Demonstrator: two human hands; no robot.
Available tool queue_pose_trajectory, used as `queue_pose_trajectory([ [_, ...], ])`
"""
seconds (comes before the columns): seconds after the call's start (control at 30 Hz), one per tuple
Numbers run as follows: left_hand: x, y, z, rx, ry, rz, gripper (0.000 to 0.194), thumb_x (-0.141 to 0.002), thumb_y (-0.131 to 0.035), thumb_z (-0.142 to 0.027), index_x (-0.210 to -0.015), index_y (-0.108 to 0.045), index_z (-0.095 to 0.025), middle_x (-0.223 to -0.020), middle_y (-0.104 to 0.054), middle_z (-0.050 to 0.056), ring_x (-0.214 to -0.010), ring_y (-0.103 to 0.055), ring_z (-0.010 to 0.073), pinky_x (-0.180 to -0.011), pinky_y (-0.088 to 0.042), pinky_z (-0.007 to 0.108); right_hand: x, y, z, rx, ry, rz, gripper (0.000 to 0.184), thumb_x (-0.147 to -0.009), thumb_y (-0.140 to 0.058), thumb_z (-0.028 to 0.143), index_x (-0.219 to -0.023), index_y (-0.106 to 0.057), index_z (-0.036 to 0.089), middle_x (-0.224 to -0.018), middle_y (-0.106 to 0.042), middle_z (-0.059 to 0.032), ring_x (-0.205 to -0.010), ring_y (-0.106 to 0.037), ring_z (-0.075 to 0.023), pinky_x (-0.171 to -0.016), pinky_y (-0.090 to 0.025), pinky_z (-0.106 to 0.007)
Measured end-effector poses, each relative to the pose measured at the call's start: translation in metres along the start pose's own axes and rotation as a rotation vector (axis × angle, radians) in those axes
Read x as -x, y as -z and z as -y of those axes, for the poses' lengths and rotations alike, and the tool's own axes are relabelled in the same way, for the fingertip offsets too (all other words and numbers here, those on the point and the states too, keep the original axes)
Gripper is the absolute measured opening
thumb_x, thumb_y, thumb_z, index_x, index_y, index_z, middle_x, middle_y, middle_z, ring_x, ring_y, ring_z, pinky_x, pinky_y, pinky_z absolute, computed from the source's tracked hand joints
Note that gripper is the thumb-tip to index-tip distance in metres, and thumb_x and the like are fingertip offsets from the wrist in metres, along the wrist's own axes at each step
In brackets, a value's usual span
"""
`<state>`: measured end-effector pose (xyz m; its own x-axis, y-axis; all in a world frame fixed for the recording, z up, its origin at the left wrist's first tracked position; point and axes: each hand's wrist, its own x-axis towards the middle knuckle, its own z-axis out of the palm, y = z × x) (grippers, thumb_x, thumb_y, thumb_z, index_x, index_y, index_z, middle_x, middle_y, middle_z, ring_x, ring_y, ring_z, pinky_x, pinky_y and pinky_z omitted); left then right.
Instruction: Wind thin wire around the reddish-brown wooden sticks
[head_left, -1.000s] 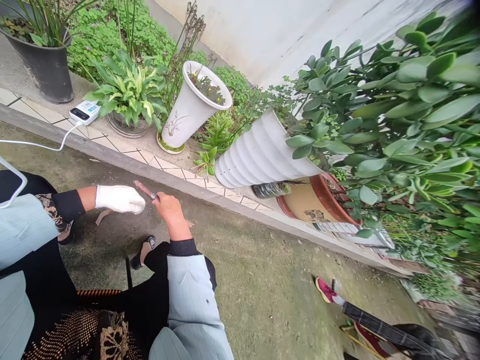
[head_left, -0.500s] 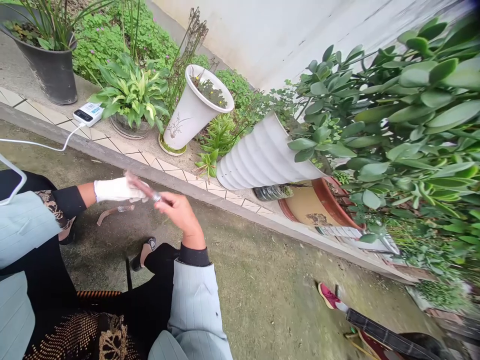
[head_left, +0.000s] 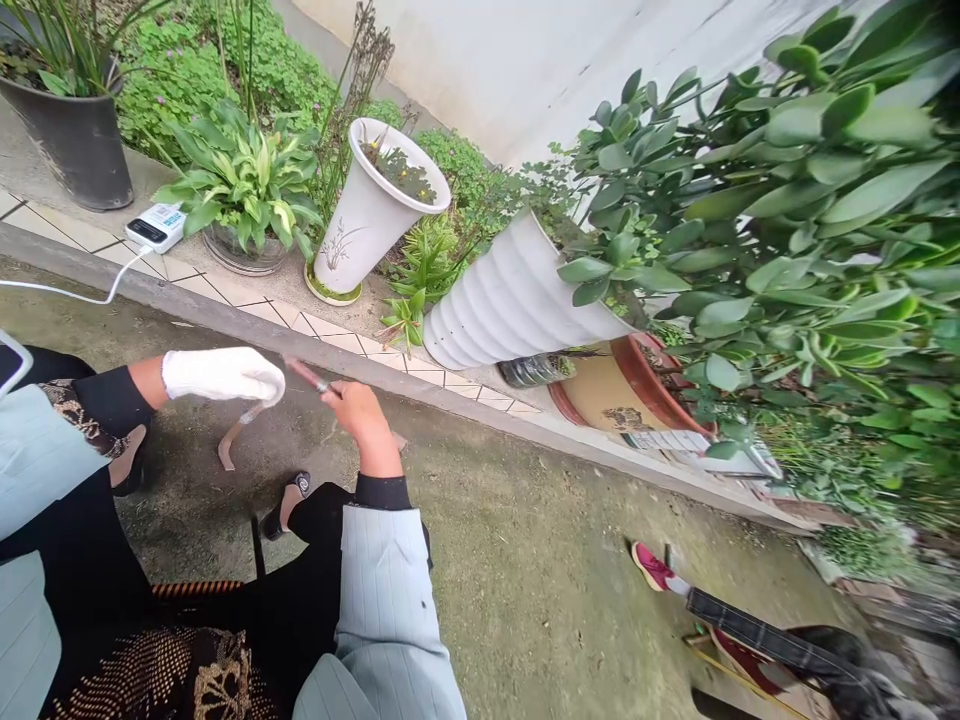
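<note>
My gloved left hand (head_left: 221,377) is closed, its fingers curled over the upper end of a curved brown strip (head_left: 231,443) with a pale band. The strip's lower end hangs toward the ground; the grip itself is partly hidden by the glove. My bare right hand (head_left: 354,412) is closed round a slim reddish-brown stick-like piece (head_left: 306,374) with a shiny band near the fingers. That piece points toward my left hand, with a small gap between them. Its exact kind I cannot make out.
A tiled ledge (head_left: 262,309) runs ahead, bearing a black pot (head_left: 86,150), a white device with a cable (head_left: 157,226), a tall white pot (head_left: 352,225) and a ribbed white planter (head_left: 510,295). At lower right shows another person's leg (head_left: 757,625).
My left hand has drawn back left, away from the piece in my right hand. The curved strip now hangs more steeply. The view has shifted slightly right.
</note>
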<state>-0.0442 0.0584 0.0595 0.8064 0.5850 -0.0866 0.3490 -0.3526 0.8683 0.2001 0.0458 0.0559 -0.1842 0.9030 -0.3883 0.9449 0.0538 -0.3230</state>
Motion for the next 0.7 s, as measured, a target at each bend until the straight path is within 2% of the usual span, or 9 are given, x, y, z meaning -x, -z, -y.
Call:
queue_pose_trajectory([
  [0.1, 0.001, 0.008, 0.006, 0.015, -0.011, 0.039, 0.030, -0.089, -0.046, -0.036, -0.080, -0.061, -0.012, -0.076, -0.061, 0.001, -0.068, -0.048, 0.0117, -0.066, -0.039, 0.019, 0.003, -0.012, 0.016, 0.049, 0.214, 0.361, 0.017, -0.081, -0.059, 0.029, -0.079, -0.072, 0.019, -0.068, -0.064, -0.0013, -0.063, -0.053, -0.0126, -0.058, -0.032, -0.024],
  [0.17, -0.001, 0.007, 0.011, -0.030, 0.005, -0.019, 0.030, -0.088, -0.046, -0.038, -0.080, -0.060, -0.014, -0.076, -0.061, 0.001, -0.070, -0.050, 0.0129, -0.068, -0.040, 0.020, 0.005, -0.018, 0.026, -0.008, 0.341, 0.579, 0.015, -0.080, -0.060, 0.027, -0.075, -0.072, 0.018, -0.062, -0.060, 0.0021, -0.059, -0.050, -0.0101, -0.055, -0.030, -0.022],
  [0.23, -0.004, 0.005, 0.015, -0.058, 0.030, -0.061, 0.031, -0.087, -0.044, -0.039, -0.081, -0.061, -0.014, -0.077, -0.061, 0.001, -0.072, -0.052, 0.0139, -0.070, -0.041, 0.020, 0.009, -0.020, 0.033, -0.130, 0.444, 0.732, 0.015, -0.080, -0.060, 0.028, -0.079, -0.072, 0.019, -0.062, -0.059, 0.0041, -0.058, -0.049, -0.0088, -0.055, -0.031, -0.020],
  [0.3, -0.007, 0.003, 0.018, -0.074, 0.075, -0.111, 0.032, -0.087, -0.043, -0.041, -0.081, -0.061, -0.015, -0.078, -0.062, 0.001, -0.073, -0.053, 0.0146, -0.070, -0.041, 0.021, 0.016, -0.013, 0.034, -0.279, 0.530, 0.776, 0.018, -0.080, -0.061, 0.031, -0.087, -0.072, 0.019, -0.065, -0.059, 0.0049, -0.060, -0.049, -0.0085, -0.058, -0.034, -0.020],
  [0.4, -0.010, 0.002, 0.020, -0.103, 0.164, -0.215, 0.032, -0.086, -0.043, -0.041, -0.081, -0.060, -0.015, -0.079, -0.063, 0.002, -0.073, -0.053, 0.0153, -0.070, -0.042, 0.022, 0.024, 0.003, 0.025, -0.529, 0.564, 0.546, 0.025, -0.079, -0.062, 0.037, -0.092, -0.071, 0.018, -0.069, -0.059, 0.0041, -0.064, -0.049, -0.0093, -0.062, -0.037, -0.020],
  [0.47, -0.013, 0.000, 0.020, -0.096, 0.185, -0.233, 0.031, -0.086, -0.043, -0.040, -0.079, -0.060, -0.015, -0.079, -0.063, 0.002, -0.072, -0.053, 0.0154, -0.069, -0.042, 0.022, 0.023, 0.010, 0.014, -0.724, 0.461, 0.249, 0.027, -0.079, -0.060, 0.038, -0.092, -0.070, 0.016, -0.071, -0.059, 0.0022, -0.063, -0.049, -0.0093, -0.061, -0.038, -0.021],
  [0.53, -0.014, -0.006, 0.018, -0.067, 0.151, -0.160, 0.030, -0.086, -0.043, -0.038, -0.079, -0.059, -0.015, -0.077, -0.062, 0.002, -0.070, -0.052, 0.0147, -0.067, -0.041, 0.021, 0.016, 0.012, 0.002, -0.867, 0.297, -0.018, 0.028, -0.079, -0.057, 0.039, -0.090, -0.068, 0.015, -0.071, -0.060, 0.0002, -0.059, -0.048, -0.0092, -0.057, -0.039, -0.021],
  [0.6, -0.015, -0.014, 0.016, -0.054, 0.074, -0.039, 0.028, -0.088, -0.042, -0.036, -0.079, -0.059, -0.015, -0.076, -0.061, 0.002, -0.068, -0.051, 0.0138, -0.066, -0.039, 0.020, 0.007, 0.009, -0.006, -0.877, 0.145, -0.178, 0.029, -0.080, -0.055, 0.040, -0.089, -0.066, 0.014, -0.070, -0.060, -0.0010, -0.056, -0.047, -0.0094, -0.055, -0.039, -0.022],
  [0.7, -0.016, -0.024, 0.012, -0.065, -0.017, 0.086, 0.027, -0.089, -0.041, -0.034, -0.079, -0.058, -0.015, -0.075, -0.061, 0.001, -0.068, -0.051, 0.0133, -0.066, -0.038, 0.020, -0.003, 0.004, -0.010, -0.595, 0.001, -0.277, 0.028, -0.083, -0.052, 0.039, -0.090, -0.067, 0.017, -0.070, -0.062, -0.0015, -0.058, -0.049, -0.0112, -0.058, -0.039, -0.023],
])
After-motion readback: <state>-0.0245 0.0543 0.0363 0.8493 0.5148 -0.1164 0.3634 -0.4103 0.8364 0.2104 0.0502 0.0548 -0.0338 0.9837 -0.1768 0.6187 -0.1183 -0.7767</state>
